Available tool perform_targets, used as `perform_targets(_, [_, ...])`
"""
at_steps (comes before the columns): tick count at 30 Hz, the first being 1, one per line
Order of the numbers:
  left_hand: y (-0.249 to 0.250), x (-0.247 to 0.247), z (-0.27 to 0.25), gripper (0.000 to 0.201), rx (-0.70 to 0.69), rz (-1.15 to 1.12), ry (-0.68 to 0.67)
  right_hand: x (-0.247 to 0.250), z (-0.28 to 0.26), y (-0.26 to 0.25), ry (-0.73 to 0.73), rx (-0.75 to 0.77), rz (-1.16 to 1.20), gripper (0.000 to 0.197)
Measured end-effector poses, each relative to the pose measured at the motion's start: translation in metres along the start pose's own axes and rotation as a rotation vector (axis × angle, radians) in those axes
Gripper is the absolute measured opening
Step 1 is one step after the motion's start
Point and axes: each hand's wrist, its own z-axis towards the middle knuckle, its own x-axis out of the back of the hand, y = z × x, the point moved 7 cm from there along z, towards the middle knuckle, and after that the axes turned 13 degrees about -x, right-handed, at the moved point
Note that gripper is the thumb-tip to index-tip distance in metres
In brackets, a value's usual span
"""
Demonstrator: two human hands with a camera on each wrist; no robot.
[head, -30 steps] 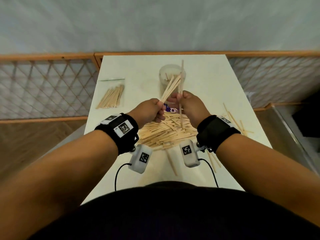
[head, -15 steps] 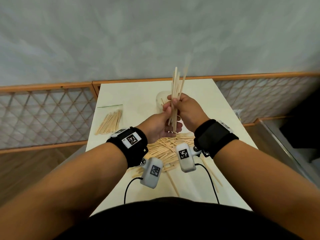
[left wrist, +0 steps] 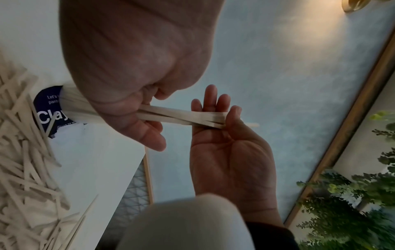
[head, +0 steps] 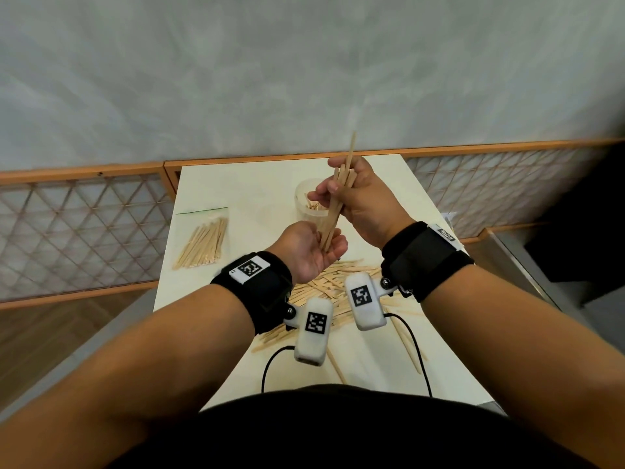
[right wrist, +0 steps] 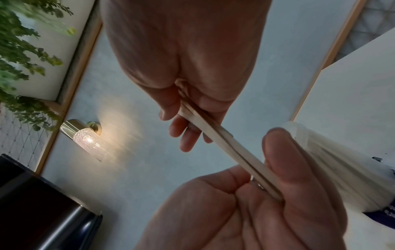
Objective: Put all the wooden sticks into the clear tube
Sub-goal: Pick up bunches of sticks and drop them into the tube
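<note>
My right hand (head: 341, 181) pinches a bundle of wooden sticks (head: 334, 204) between thumb and fingers, holding it nearly upright above the table. The bundle's lower ends stand in my left hand (head: 324, 248), palm up, fingers curled round them. Just behind both hands stands the clear tube (head: 299, 201) with several sticks inside. A big pile of sticks (head: 324, 286) lies under my wrists. The left wrist view shows the bundle (left wrist: 181, 115) running from my left hand (left wrist: 147, 128) to the right hand's thumb (left wrist: 235, 111), beside the tube (left wrist: 70, 108). In the right wrist view the bundle (right wrist: 230, 152) ends under the left thumb (right wrist: 288, 160).
A clear bag of sticks (head: 203, 245) lies at the table's left edge. Loose sticks (head: 406, 336) are scattered at the near right of the white table (head: 236, 184). A wooden lattice fence (head: 84, 228) borders the table on both sides.
A second ago the sticks were split between both hands. They came together as one bundle. Now my right hand sits higher on it and my left has dropped to cup its lower ends.
</note>
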Motion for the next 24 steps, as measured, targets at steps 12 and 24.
perform_targets(12, [0.008, -0.019, -0.007, 0.044, -0.105, 0.146, -0.222, 0.008, -0.005, 0.015, 0.087, -0.071, -0.191, 0.013])
perform_targets(24, [0.017, -0.015, 0.000, 0.027, -0.233, 0.618, -0.410, 0.048, 0.012, -0.032, 0.076, -0.033, -0.499, 0.033])
